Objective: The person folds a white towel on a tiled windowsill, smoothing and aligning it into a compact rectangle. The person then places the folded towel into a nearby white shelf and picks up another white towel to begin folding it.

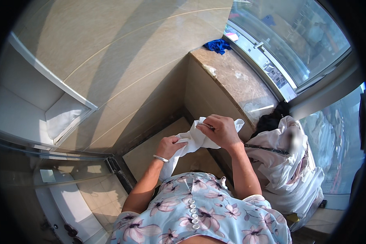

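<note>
A white cloth [194, 140], bunched and partly twisted, is stretched between my two hands in front of my body. My left hand [169, 147], with a silver bangle at the wrist, is closed round its left part, and a length hangs below toward my blouse. Farther right and a little higher, my right hand [220, 131] grips the cloth with bent fingers, and a loose end sticks out past it. What kind of garment or towel it is, I cannot tell.
A stone ledge [238, 77] runs under the window at the right, with a blue cloth [218, 46] at its far end. A heap of white clothes [282, 162] and a black cloth [272, 118] lie at my right. A glass panel [65, 162] stands at the left, beside the tiled wall [122, 53].
</note>
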`<action>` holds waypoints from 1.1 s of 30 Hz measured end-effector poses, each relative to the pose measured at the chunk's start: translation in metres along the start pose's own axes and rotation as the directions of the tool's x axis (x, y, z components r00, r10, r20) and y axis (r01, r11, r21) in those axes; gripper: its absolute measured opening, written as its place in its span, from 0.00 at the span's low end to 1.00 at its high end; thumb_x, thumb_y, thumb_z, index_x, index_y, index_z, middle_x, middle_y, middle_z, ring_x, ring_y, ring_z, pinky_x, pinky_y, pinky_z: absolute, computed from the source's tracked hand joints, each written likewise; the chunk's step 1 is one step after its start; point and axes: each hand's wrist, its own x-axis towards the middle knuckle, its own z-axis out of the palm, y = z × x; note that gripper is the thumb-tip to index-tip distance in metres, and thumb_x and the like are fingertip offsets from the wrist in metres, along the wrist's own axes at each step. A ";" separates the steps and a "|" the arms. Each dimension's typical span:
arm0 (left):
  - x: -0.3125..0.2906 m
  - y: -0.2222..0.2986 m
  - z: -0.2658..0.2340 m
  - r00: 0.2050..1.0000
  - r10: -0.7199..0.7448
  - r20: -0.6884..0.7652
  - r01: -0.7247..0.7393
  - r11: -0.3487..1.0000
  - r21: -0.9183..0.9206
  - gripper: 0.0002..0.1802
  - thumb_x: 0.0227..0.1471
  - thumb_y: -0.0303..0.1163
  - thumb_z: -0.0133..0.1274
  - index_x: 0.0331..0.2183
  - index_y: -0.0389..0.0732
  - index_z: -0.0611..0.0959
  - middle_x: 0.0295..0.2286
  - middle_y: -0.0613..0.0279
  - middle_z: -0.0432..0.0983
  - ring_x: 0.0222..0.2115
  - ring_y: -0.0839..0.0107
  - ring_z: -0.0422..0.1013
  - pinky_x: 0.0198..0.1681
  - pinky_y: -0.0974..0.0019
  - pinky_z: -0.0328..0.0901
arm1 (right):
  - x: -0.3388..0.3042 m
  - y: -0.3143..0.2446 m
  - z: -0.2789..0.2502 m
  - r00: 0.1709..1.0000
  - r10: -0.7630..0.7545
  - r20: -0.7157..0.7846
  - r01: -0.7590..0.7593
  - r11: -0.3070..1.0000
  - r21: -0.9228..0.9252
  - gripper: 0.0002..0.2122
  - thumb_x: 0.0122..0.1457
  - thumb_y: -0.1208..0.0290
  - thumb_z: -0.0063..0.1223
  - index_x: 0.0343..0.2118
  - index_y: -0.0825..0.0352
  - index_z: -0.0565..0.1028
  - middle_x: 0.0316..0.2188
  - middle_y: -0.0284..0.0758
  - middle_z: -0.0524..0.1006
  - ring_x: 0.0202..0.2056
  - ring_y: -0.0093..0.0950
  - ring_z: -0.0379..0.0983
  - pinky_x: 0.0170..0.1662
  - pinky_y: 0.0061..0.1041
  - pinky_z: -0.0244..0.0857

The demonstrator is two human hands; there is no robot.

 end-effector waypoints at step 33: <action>-0.044 0.079 -0.061 0.871 0.371 0.321 -0.441 0.879 0.180 0.18 0.52 0.40 0.65 0.27 0.32 0.86 0.27 0.51 0.74 0.28 0.57 0.74 0.33 0.58 0.66 | -0.007 -0.005 0.030 0.951 0.025 0.309 -0.128 0.939 0.319 0.09 0.56 0.73 0.61 0.39 0.69 0.82 0.27 0.41 0.82 0.28 0.35 0.81 0.33 0.30 0.72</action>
